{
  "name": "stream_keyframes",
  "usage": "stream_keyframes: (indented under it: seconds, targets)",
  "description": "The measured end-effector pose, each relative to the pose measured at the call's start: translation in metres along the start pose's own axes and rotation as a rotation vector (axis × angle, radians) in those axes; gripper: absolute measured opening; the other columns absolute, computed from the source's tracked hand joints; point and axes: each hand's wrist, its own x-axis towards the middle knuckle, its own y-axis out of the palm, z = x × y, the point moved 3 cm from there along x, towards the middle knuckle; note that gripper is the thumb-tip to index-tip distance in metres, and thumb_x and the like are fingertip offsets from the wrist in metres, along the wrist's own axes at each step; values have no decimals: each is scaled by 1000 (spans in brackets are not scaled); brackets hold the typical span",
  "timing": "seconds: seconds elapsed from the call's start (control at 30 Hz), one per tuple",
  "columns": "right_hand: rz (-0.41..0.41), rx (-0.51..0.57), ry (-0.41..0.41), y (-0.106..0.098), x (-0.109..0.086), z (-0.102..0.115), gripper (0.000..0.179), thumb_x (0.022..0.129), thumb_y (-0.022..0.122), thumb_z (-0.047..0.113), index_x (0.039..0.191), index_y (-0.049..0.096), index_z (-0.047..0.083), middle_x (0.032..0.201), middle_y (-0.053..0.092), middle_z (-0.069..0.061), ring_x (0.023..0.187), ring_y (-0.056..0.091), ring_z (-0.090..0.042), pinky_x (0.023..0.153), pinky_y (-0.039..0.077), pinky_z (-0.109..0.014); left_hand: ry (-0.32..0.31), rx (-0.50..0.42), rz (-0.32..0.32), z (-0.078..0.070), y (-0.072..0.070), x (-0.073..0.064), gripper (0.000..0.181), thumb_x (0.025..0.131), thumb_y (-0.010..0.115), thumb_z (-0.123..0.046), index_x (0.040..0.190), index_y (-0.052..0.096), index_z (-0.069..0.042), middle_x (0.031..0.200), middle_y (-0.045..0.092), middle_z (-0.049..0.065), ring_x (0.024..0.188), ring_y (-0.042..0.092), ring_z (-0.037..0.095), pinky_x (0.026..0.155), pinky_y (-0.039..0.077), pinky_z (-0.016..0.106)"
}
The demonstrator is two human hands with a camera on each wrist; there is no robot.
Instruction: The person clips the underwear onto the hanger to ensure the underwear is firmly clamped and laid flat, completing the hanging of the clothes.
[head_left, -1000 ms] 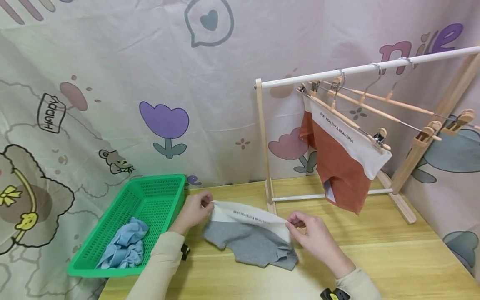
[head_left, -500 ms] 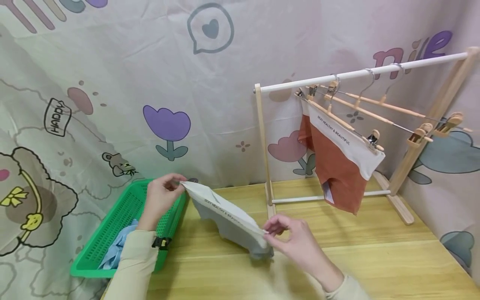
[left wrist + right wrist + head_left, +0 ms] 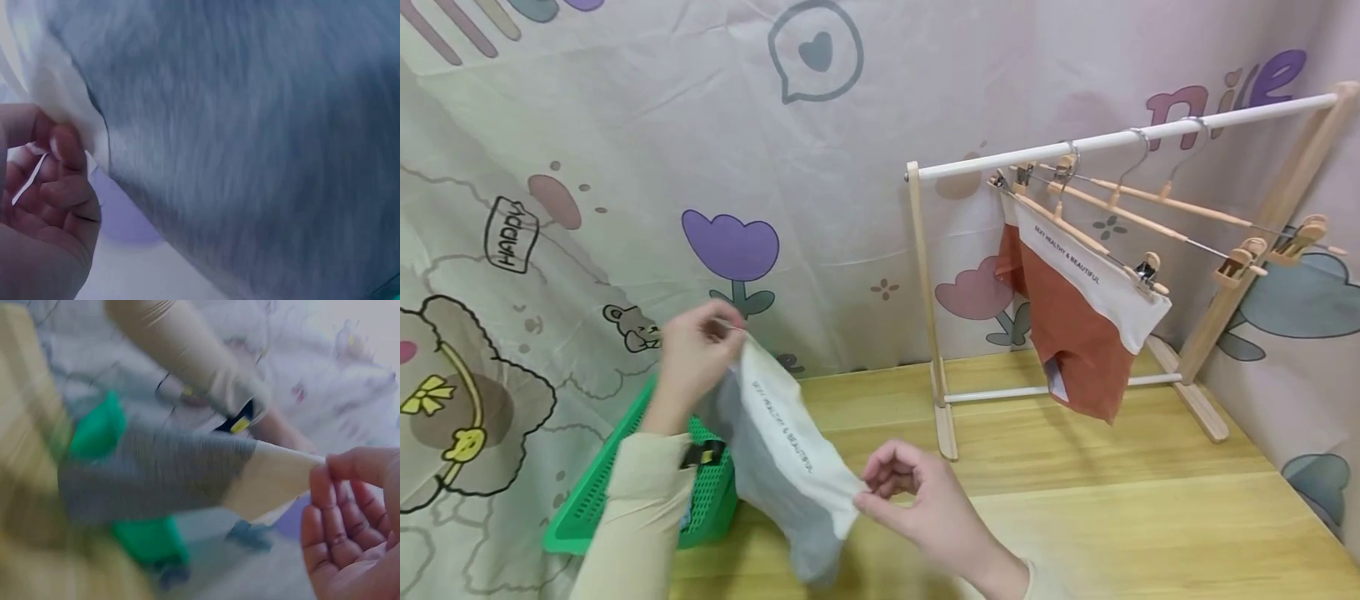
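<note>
A pair of grey underpants (image 3: 767, 483) with a wide white lettered waistband hangs stretched between both hands, slanting down to the right. My left hand (image 3: 696, 358), raised above the green basket, pinches the upper end of the waistband. Lower and to the right, my right hand (image 3: 928, 512) pinches the other end between thumb and forefinger. In the left wrist view, grey cloth (image 3: 250, 137) fills most of the picture beside the curled fingers (image 3: 65, 187). The right wrist view shows the white corner (image 3: 275, 478) held at the fingertips (image 3: 322, 478).
A green plastic basket (image 3: 598, 487) stands at the table's left, partly hidden by the left arm. On the right, a wooden rack (image 3: 921, 275) carries several clip hangers (image 3: 1142, 218), the front one bearing rust-red underpants (image 3: 1078, 346). A printed curtain (image 3: 850, 208) backs the wooden table (image 3: 1075, 500).
Both hands have lifted the grey underpants off the table and carried them left. The left hand has risen over the basket, tilting the waistband steeply.
</note>
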Motion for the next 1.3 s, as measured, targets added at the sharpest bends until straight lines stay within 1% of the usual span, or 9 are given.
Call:
stream_keyframes:
  seconds: [0.1,0.27,0.33,0.43,0.57,0.67,0.9,1.1,1.3]
  targets:
    - [-22,-48,149,-15,-8,-33,23,94,81,16,107,67,3,96,73,-10,82,70,-8,78,61,-25,39,70,247,10,64,-6,14,86,68,6,87,71,-8,90,77,14,77,70,21,68,57,31]
    - [-61,-249,270,-40,-30,-86,22,92,80,9,107,66,3,84,68,-1,69,62,-2,67,56,-22,63,84,567,23,172,-36,15,88,70,7,96,72,-5,99,77,13,88,74,26,80,63,41]
    - [-61,-348,291,-50,-40,-100,23,90,80,7,107,65,6,77,65,4,63,56,-1,64,52,-22,63,80,639,24,197,-48,19,90,71,8,105,72,-3,106,77,15,94,75,27,85,63,43]
    - [-21,-459,310,-60,-51,-110,28,89,81,7,110,62,8,67,59,8,56,50,0,61,45,-22,63,116,691,23,213,-64,21,92,73,5,111,73,-3,109,77,14,96,74,26,85,62,44]
    - [4,-580,282,-67,-57,-109,31,88,84,11,110,63,12,66,55,13,57,47,2,59,40,-22,85,233,729,22,207,-84,12,95,76,-6,107,75,-7,98,76,7,87,69,20,78,60,40]
    - [31,-706,170,-63,-55,-102,25,88,86,15,105,68,17,77,58,13,68,52,2,63,46,-24,94,292,737,21,189,-103,11,95,78,-9,106,76,-7,96,75,7,83,68,20,74,59,41]
    - [294,-869,-17,-42,-50,-97,17,89,86,24,104,77,23,103,66,12,94,60,-4,79,53,-29,-11,310,668,29,130,-147,16,87,87,-15,86,72,-11,83,72,4,73,64,16,65,54,36]
    - [364,-954,-51,-34,-52,-105,21,85,88,25,103,78,25,104,66,13,96,58,-4,77,47,-28,-4,96,808,45,100,-180,25,89,89,-28,82,68,-17,84,66,-5,77,55,9,68,46,27]
    - [368,-961,-40,-35,-51,-108,21,85,87,25,103,77,26,103,64,13,95,57,-4,75,45,-26,-85,-114,743,67,84,-193,18,95,78,-16,86,63,-21,88,63,-6,83,55,5,74,46,24]
